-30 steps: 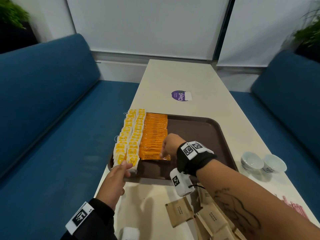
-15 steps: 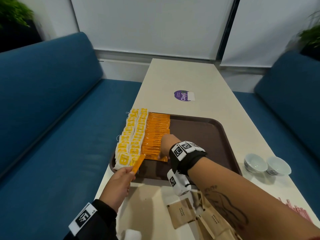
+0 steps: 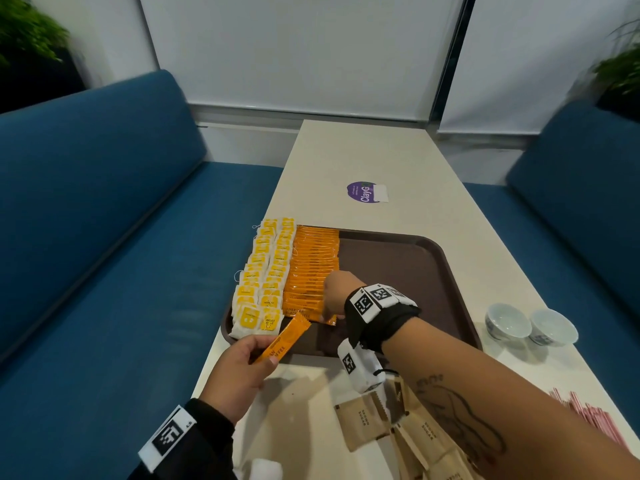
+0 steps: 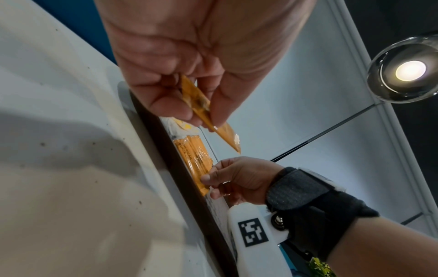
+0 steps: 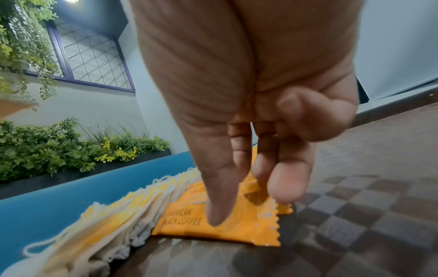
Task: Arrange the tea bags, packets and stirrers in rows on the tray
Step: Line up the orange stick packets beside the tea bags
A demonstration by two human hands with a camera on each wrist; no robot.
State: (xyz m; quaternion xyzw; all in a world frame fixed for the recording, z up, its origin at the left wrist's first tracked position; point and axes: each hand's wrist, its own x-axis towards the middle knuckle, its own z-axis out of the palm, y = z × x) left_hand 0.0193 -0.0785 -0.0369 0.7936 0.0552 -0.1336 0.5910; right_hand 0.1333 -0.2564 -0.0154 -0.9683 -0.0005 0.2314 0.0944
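From the head view, a brown tray (image 3: 398, 258) sits on a pale table (image 3: 363, 157) between 2 blue benches. Its left part carries 2 columns of yellow-tagged tea bags (image 3: 263, 271) and, touching them, 1 overlapping row of orange coffee packets (image 3: 311, 268); the right half of the tray is bare. The left hand (image 3: 235, 372) pinches a single orange packet (image 3: 284, 341) at the tray's near rim, tilted up toward the row. The right hand (image 3: 337, 294) rests fingers-down on the row's near end. Brown sugar packets (image 3: 363, 424) lie loose on the table near the person, pink-striped stirrers (image 3: 595, 417) at the right edge, and 2 small white cups (image 3: 530, 325) just right of the tray.

The left wrist view shows what the head view hides: thumb and fingertips (image 4: 166, 105) curl round the glossy single packet (image 4: 213, 123), which hangs over the tray's dark rim (image 4: 166, 146), apart from the row.

The right wrist view shows the tray's checkered texture (image 5: 355, 206), the packets' serrated ends, and straight fingers (image 5: 220, 196) pressing the nearest coffee packet (image 5: 189, 226), holding nothing. String-tagged tea bags (image 5: 106, 224) lie beside it.
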